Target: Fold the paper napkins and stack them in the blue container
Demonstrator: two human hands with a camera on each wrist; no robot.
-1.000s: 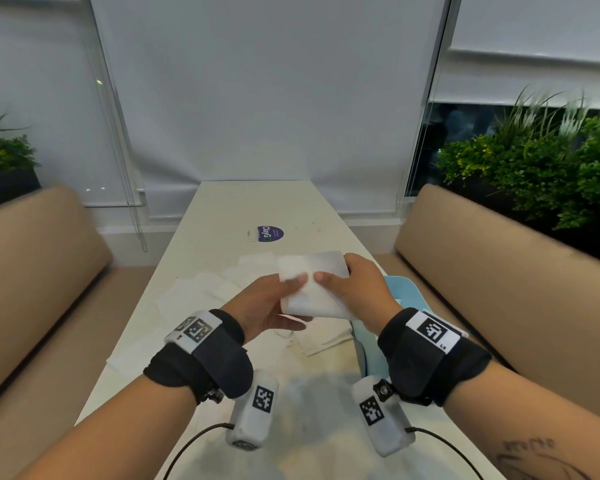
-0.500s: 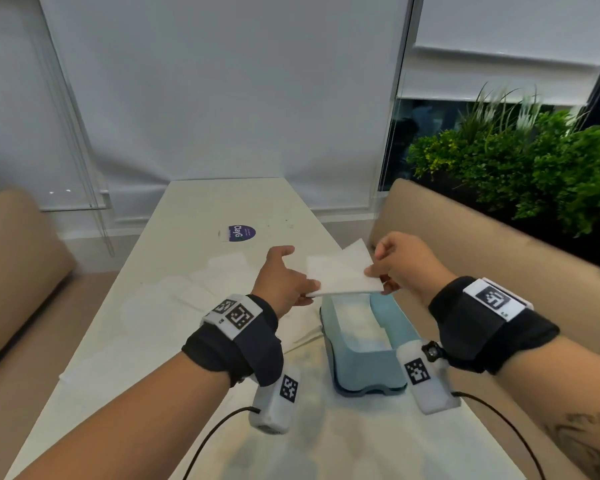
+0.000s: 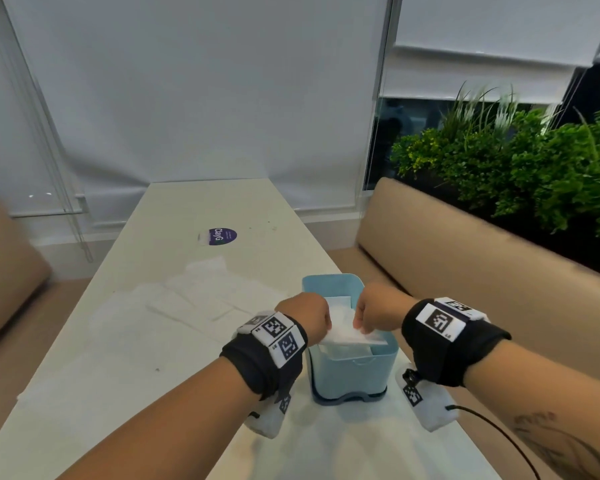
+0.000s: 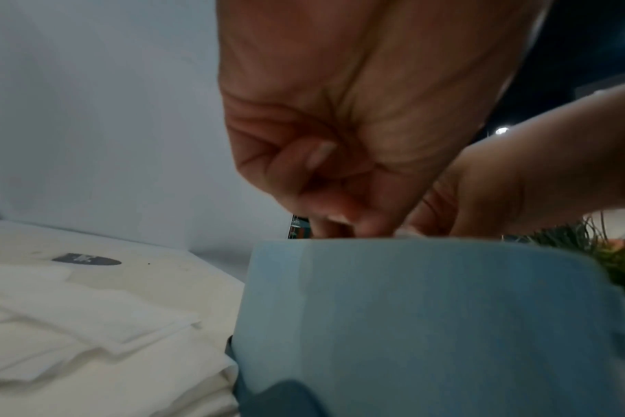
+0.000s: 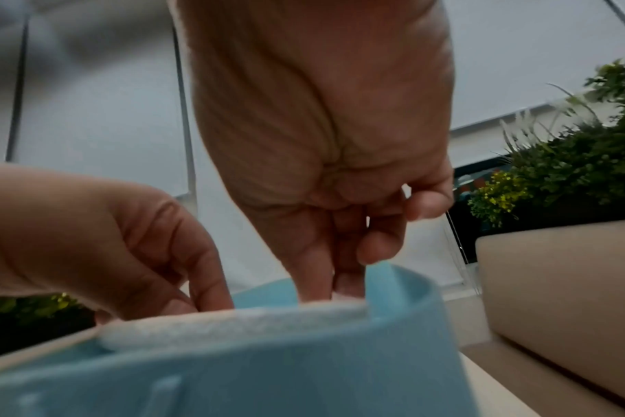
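Folded napkin [image 3: 347, 329] sits atop the stack inside blue container [image 3: 354, 367], at table [image 3: 222, 202] right edge. Left hand [image 3: 305, 317] pinches it at 9 o'clock and right hand [image 3: 378, 311] at 3 o'clock, fingers curled. Loose napkins [image 3: 194, 299] lie at 10 o'clock of the container.
Left wrist: left-hand fingers dip behind the container rim, grip hidden.
Right wrist: right-hand fingers reach down inside, touching the napkin edge.

"ClayG" on purple sticker [image 3: 222, 236]
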